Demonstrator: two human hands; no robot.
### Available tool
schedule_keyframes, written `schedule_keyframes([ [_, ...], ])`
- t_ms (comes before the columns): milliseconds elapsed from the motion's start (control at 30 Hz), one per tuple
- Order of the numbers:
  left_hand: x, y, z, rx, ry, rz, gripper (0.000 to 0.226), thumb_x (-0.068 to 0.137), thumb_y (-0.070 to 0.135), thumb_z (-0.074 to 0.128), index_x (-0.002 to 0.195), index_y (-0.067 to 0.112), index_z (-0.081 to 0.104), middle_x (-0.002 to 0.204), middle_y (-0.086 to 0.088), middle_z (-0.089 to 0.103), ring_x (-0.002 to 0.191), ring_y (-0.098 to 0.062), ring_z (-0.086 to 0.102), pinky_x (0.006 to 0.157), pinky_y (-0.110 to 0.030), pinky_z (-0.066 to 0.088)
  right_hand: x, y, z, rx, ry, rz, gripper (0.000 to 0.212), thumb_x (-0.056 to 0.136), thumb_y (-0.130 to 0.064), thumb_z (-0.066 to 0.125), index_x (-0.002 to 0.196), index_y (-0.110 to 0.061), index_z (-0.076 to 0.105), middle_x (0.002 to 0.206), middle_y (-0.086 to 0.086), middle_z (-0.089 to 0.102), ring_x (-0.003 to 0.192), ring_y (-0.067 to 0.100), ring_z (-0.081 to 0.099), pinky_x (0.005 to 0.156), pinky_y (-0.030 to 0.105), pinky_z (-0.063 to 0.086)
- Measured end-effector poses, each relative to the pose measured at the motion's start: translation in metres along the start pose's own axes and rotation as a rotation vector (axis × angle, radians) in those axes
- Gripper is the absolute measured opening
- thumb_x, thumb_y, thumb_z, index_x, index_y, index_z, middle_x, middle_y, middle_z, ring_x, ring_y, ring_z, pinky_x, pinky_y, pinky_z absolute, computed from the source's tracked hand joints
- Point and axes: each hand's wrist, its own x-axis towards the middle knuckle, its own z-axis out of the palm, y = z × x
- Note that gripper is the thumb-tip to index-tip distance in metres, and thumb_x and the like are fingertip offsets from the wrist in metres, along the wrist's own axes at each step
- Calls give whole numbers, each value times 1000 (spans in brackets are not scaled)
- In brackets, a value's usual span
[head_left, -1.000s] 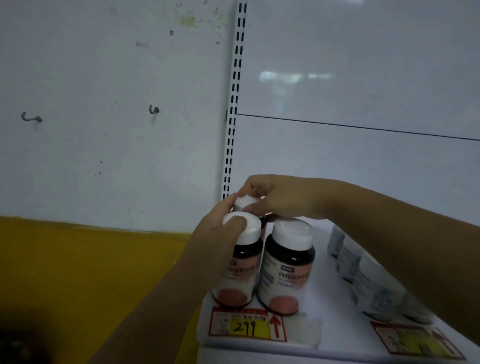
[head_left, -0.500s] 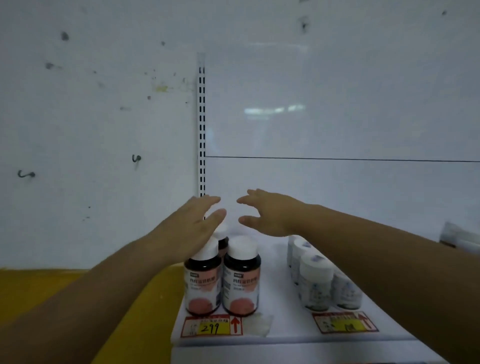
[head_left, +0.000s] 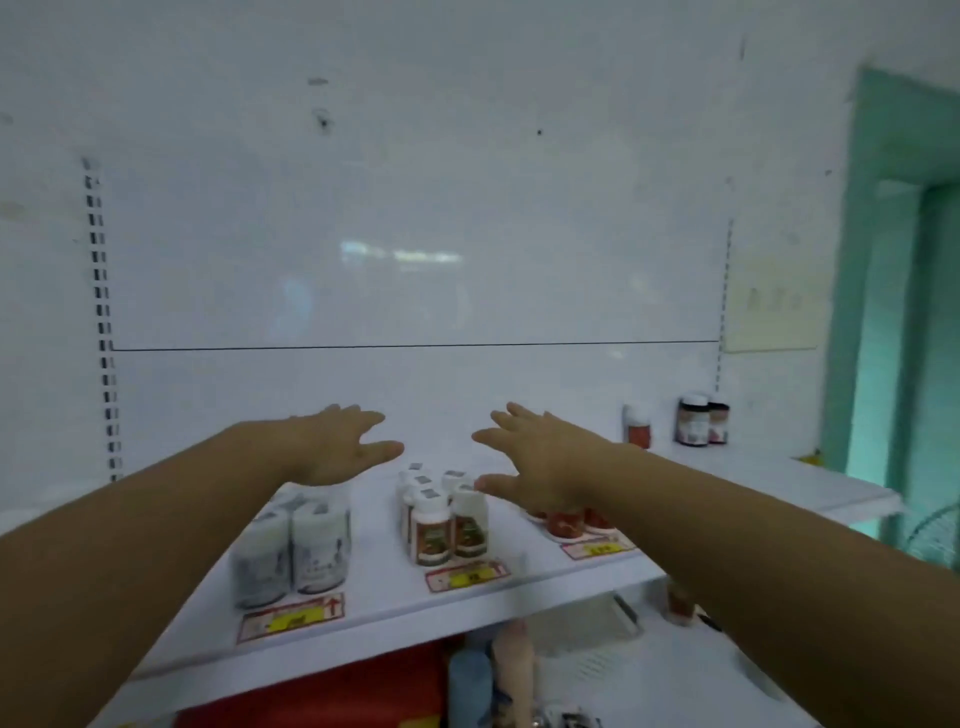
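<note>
Both my hands hover above a white shelf (head_left: 395, 587) with fingers spread and nothing in them. My left hand (head_left: 337, 447) is over a group of white bottles with pale labels (head_left: 293, 545). My right hand (head_left: 540, 457) is above the shelf's middle, just right of a cluster of white-capped bottles with red and green labels (head_left: 441, 525). Under my right wrist, red-bottomed bottles (head_left: 569, 522) are partly hidden. The frame is blurred by motion.
Price tags (head_left: 291, 618) line the shelf's front edge. Dark bottles (head_left: 701, 421) and a red-based bottle (head_left: 638, 426) stand at the far right by the back panel. A slotted upright (head_left: 104, 322) runs at left, a teal door frame (head_left: 893, 312) at right. Lower shelves hold more goods.
Both hands let go of the dark bottles with white caps and opened. The view has swung right along the shelf, and those bottles are out of sight now.
</note>
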Motion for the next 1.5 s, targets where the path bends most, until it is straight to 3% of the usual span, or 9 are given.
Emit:
schedule_keyframes([
  [167, 16, 118, 6, 74, -82, 154, 72, 93, 60, 19, 151, 25, -4, 160, -4, -12, 147, -23, -11, 118, -49, 1, -71, 83, 4, 13, -29, 125, 65, 94, -53, 36, 150, -25, 15, 160, 6, 7, 147, 22, 1, 119, 45, 10],
  [300, 41, 185, 4, 25, -96, 238, 73, 91, 62, 20, 151, 26, -3, 160, -4, -10, 147, -22, -9, 119, -48, 2, -110, 135, 18, 58, -42, 211, 65, 94, -53, 36, 149, -25, 16, 160, 5, 8, 147, 22, 3, 118, 44, 14],
  [600, 141, 318, 9, -75, -46, 453, 72, 92, 61, 26, 151, 25, 4, 161, 1, 3, 148, -19, 2, 119, -42, 6, -123, 251, 62, 46, -122, 368, 67, 93, -53, 39, 150, -29, 13, 161, 2, 5, 147, 19, 4, 117, 41, 16],
  [733, 203, 346, -10, -78, -68, 470, 70, 93, 56, 36, 151, 28, 8, 160, 4, 12, 145, -19, 19, 118, -39, 16, -102, 305, 70, 19, -149, 401, 67, 93, -52, 42, 150, -30, 14, 160, 2, 7, 147, 21, 10, 116, 40, 18],
  [933, 300, 382, -6, -165, -10, 417, 65, 94, 46, 43, 149, 25, 17, 159, 0, 19, 143, -23, 24, 116, -39, 21, -63, 377, 84, 83, -87, 425, 68, 91, -53, 44, 149, -32, 14, 160, -3, 12, 144, 21, 22, 114, 37, 22],
  [1133, 378, 397, 36, -24, -79, 229, 66, 92, 42, 48, 148, 17, 23, 155, -5, 28, 140, -25, 31, 112, -36, 26, -9, 439, 119, 110, -145, 339, 67, 93, -50, 44, 149, -29, 15, 159, -1, 16, 144, 23, 22, 115, 39, 23],
  [1267, 420, 403, 47, -84, -83, 196, 73, 79, 48, 59, 143, 27, 30, 147, 4, 36, 134, -24, 38, 110, -39, 32, 36, 481, 155, 246, -150, 281, 65, 92, -48, 47, 148, -28, 21, 155, 1, 28, 139, 24, 31, 112, 38, 29],
  [1367, 451, 402, 74, -147, -72, 138, 58, 71, 50, 63, 122, 33, 42, 145, -6, 45, 124, -28, 48, 103, -44, 40, 63, 512, 188, 318, -190, 242, 64, 91, -48, 47, 147, -28, 23, 152, 4, 34, 135, 25, 37, 109, 38, 33],
  [1500, 449, 412, 97, -370, -76, -10, 73, 87, 22, 63, 147, 20, 21, 147, -4, 37, 130, -24, 42, 101, -27, 31, 102, 542, 222, 430, -164, 206, 67, 91, -45, 48, 148, -27, 17, 151, 7, 35, 133, 26, 41, 107, 37, 35],
])
